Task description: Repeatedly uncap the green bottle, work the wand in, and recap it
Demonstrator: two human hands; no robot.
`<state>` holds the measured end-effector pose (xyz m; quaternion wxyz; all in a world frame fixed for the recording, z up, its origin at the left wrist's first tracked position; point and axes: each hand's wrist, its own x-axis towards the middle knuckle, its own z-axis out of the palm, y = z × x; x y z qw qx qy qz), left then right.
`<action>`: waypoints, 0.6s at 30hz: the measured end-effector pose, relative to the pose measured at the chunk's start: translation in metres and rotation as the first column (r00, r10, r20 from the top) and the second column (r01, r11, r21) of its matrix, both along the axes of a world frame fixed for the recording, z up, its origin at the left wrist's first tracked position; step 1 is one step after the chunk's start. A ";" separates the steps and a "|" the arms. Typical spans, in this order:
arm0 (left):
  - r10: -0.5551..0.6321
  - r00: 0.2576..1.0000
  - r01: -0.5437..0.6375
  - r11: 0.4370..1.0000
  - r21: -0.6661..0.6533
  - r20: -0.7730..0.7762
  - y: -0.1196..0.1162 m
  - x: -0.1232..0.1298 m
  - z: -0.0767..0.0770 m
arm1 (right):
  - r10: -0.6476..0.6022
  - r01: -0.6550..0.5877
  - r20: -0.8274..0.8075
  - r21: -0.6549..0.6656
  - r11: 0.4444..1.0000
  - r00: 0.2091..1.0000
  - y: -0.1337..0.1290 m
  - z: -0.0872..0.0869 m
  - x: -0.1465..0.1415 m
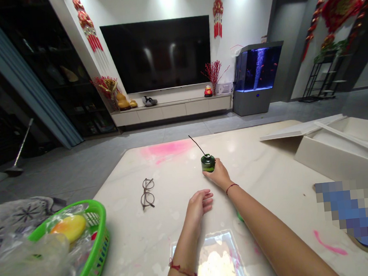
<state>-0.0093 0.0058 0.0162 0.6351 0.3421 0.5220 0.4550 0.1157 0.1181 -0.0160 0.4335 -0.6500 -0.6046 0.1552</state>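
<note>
My right hand (219,176) is wrapped around a small dark green glass bottle (207,164) that stands upright on the pale table (121,231). One thin black stick (197,145) leans out of the bottle's neck to the left. Closer to me, my left hand (201,205) hovers over or rests on the table with loosely curled fingers and nothing in them. To its left lies a pair of eyeglasses (147,193) with the temples out. A bit of something green (240,216) shows beside my right forearm, mostly hidden.
A green plastic basket (102,219) with bagged items, one a yellow-orange fruit (69,228), stands at the left. On the right are an opened white box (318,153) and a pixelated blue object (357,221). Pink stains (167,149) mark the table's far edge.
</note>
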 end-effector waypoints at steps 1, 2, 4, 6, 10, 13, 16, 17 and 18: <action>-0.003 1.000 0.003 1.000 -0.002 -0.001 0.000 0.000 0.000 | 0.027 -0.027 -0.021 0.001 1.000 0.999 0.000 0.000 0.001; -0.005 1.000 0.005 1.000 -0.003 -0.003 0.000 0.000 0.000 | 0.057 -0.057 -0.042 0.001 0.998 0.997 0.000 0.000 0.002; -0.009 1.000 0.008 1.000 -0.002 -0.010 0.001 0.000 -0.001 | 0.110 -0.111 -0.081 0.000 0.994 0.991 0.000 0.000 0.004; -0.011 1.000 0.011 1.000 0.001 -0.017 0.001 0.000 -0.002 | 0.141 -0.142 -0.112 -0.001 0.990 0.984 -0.001 0.000 0.005; -0.010 1.000 0.010 1.000 0.002 -0.016 0.000 0.000 -0.001 | 0.161 -0.166 -0.135 -0.023 0.986 0.978 -0.002 0.001 0.005; 0.001 1.000 -0.001 1.000 0.000 -0.014 -0.001 0.001 0.001 | 0.128 -0.130 -0.077 -0.025 0.991 0.989 -0.003 0.002 0.002; 0.003 1.000 -0.003 1.000 0.004 -0.019 -0.002 0.001 0.003 | 0.033 -0.034 0.029 0.025 0.999 0.999 -0.006 0.007 -0.003; 0.001 1.000 -0.001 1.000 0.004 -0.023 -0.002 0.001 0.003 | -0.009 0.006 0.060 0.048 0.999 0.998 -0.007 0.009 -0.006; -0.001 1.000 0.001 1.000 0.005 -0.026 -0.002 0.001 0.003 | -0.051 0.045 0.084 0.071 0.996 0.995 -0.008 0.011 -0.008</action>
